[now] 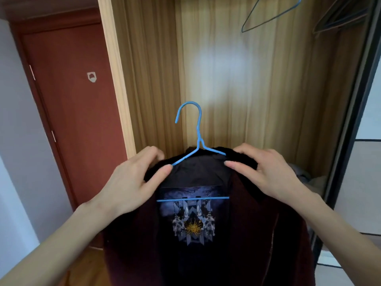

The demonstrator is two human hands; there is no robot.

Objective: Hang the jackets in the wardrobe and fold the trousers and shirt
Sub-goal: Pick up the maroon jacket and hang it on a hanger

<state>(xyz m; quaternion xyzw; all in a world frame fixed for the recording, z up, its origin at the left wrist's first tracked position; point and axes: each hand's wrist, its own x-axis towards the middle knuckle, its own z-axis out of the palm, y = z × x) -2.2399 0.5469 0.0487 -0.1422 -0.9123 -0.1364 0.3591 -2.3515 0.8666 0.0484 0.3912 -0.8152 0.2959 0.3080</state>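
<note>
At centre frame your left hand [132,178] and right hand [266,172] each grip a shoulder of the soft, limp dark jacket [206,234] over the thin blue hanger [196,149]; it probably slips easily, so hold at the shoulders.

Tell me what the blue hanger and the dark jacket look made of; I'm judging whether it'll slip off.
Thin blue hanger: apparently wire with a smooth coating, given its narrow bent rod. Dark maroon jacket: soft, matte, fleecy-looking fabric with a smoother black printed lining.
</note>
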